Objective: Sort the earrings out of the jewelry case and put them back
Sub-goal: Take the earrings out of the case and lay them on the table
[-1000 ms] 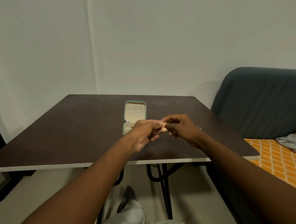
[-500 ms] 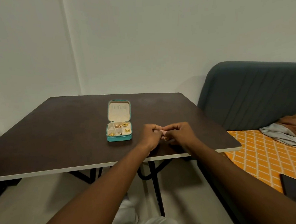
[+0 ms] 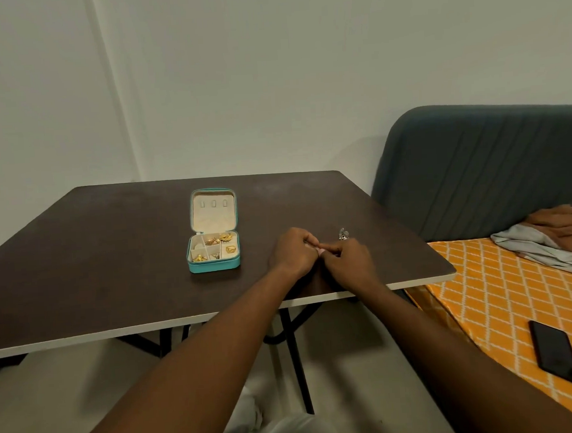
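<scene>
Jewelry case point(image 3: 214, 266), teal, sits open on the wide dark tabletop point(image 3: 96, 254), left of its middle, lid raised at the far side. To the right stands a bed point(image 3: 483, 288) in an orange patterned sheet, with crumpled clothes point(image 3: 547, 237) and a black phone point(image 3: 555, 350) on it. The left hand point(image 3: 292, 252) and right hand point(image 3: 347, 262) meet over the tabletop's near right part, fingers curled, tips touching; whether they pinch anything I cannot tell. Small gold pieces point(image 3: 225, 237) lie in the case's compartments. A tiny silver piece point(image 3: 343, 234) lies just beyond the right hand.
</scene>
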The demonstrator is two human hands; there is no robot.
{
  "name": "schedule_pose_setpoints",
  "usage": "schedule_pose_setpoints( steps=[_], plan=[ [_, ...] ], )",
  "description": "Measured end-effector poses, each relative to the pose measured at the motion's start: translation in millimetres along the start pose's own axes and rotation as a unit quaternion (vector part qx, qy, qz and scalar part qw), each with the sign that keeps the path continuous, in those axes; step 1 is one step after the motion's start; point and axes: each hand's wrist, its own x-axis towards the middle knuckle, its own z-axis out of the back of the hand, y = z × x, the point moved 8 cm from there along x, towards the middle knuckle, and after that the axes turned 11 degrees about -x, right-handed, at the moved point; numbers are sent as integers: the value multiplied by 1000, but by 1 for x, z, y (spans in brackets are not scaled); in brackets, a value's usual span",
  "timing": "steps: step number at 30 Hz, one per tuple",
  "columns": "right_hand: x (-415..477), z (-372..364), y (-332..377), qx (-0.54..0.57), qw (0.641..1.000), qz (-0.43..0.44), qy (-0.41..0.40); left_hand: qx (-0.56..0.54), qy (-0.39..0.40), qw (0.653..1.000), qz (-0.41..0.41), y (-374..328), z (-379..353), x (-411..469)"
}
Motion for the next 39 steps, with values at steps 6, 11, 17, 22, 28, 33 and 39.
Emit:
schedule_pose_setpoints(
  steps=[6,11,17,22,28,33,39],
  plan=[
    [-6,-2,3,-5,1000,16,-10,12,-17,1000,1,4,5,0],
    [-11,6,1,65,997,-4,-47,-79,-22,996,31,4,22,-5],
    [-2,18,0,125,986,-44,-97,-137,-98,985,39,-5,99,-12],
    [12,21,44,141,984,14,-111,-152,-150,975,67,14,155,-10],
    [25,-2,119,131,985,98,-48,-137,-157,971,113,37,189,-14],
    [32,-42,171,108,984,135,33,-112,-143,979,95,41,214,-20],
    [44,-71,202,75,987,134,50,-87,-144,983,67,51,231,-26]
  ],
)
